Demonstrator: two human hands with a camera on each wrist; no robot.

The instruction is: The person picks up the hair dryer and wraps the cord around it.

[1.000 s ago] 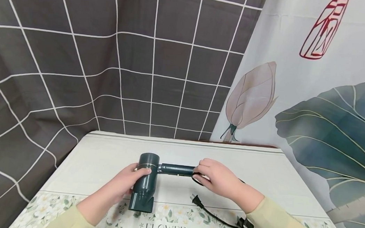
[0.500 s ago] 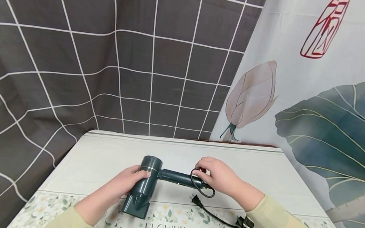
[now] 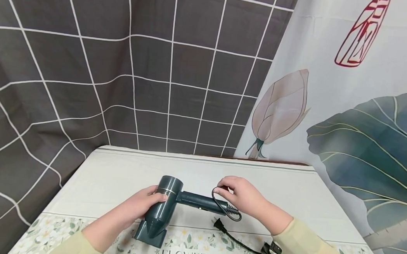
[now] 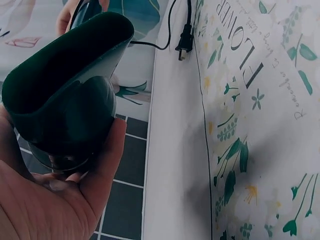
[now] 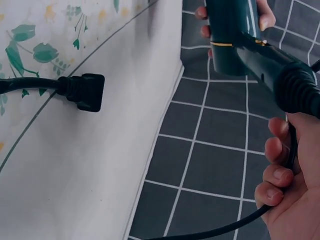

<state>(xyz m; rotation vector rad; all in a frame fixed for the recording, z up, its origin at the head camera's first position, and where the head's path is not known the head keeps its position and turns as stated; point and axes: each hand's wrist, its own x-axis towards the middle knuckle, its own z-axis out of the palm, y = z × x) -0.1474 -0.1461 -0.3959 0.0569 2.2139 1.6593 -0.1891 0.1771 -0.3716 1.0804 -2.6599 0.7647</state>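
A dark green hair dryer (image 3: pixel 161 213) is held above the table, its handle (image 3: pixel 202 203) slanting down to the right. My left hand (image 3: pixel 137 205) grips the barrel, thumb across the near side. The flattened nozzle (image 4: pixel 55 117) faces the left wrist camera. Just right of the handle's end, my right hand (image 3: pixel 243 194) holds the black power cord (image 5: pixel 235 226), fingers curled round it. From the ribbed cord sleeve (image 3: pixel 232 210), the cord makes a small loop up to those fingers. The cord's two-pin plug (image 3: pixel 220 224) lies on the table below the handle.
A bundled stretch of cord (image 3: pixel 270 249) lies by the right sleeve. The table (image 3: pixel 124 165) wears a white cover with a floral front band and the word FLOWER. A dark grid curtain (image 3: pixel 187 102) and a printed flower curtain (image 3: pixel 332 72) stand behind it.
The dryer has tilted, its handle end dropping toward me and its nozzle swinging left. My right hand has come apart from the handle end, and a loop of cord now shows between them.
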